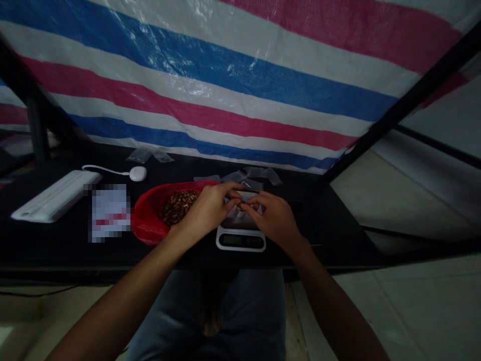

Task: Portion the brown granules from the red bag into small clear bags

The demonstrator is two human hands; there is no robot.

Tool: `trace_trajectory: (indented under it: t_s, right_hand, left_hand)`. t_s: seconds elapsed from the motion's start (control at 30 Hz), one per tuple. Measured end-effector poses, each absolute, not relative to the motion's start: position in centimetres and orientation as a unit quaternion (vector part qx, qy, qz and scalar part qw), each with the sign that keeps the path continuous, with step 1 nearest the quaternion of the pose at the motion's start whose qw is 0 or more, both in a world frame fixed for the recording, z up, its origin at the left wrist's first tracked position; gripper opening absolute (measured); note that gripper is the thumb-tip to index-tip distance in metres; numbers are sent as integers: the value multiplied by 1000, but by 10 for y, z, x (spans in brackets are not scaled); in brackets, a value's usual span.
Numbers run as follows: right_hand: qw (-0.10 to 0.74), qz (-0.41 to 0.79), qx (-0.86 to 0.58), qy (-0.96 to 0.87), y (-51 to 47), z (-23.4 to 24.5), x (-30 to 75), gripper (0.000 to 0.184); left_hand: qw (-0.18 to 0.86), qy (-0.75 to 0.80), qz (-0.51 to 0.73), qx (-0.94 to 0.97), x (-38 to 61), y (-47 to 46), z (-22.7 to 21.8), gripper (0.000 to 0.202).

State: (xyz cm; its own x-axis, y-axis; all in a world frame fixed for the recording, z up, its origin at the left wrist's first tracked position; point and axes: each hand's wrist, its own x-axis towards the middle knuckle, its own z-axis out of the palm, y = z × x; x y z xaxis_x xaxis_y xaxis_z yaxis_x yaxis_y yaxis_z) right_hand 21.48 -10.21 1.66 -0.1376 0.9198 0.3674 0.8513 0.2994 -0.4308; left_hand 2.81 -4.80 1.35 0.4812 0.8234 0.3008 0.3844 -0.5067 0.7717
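Both hands meet above a small white digital scale (241, 241) with a dark display strip at its front. My left hand (216, 203) is closed in a pinch at the top of what looks like a small clear plastic bag (239, 215). From the other side my right hand (273, 214) pinches the same bag, its fingertips almost touching the left ones. Something small and brownish shows between the fingertips, too dim to name. Beside my left wrist lies an open red plastic bag (148, 213) of shiny golden-brown seeds or nuts (179, 205).
Several clear plastic bags (255, 173) lie behind the scale, others (140, 155) farther left. A white rectangular device (56, 195), a round white puck on a cord (138, 173) and a blurred-out packet (109, 213) stand left on the black table (330, 240). Striped sheeting (225, 90) hangs behind.
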Motion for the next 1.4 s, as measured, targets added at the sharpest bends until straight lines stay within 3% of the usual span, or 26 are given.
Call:
trace_trajectory:
  t_s: [0.53,1.4]
  right_hand:
    - [334,89,-573,-743,-104,2,234,17]
    - [380,118,-571,-718,-102,-15,242,18]
  left_hand:
    - [290,377,305,825,35,-47,13,45]
    - [295,380,303,823,32,-44,16,42]
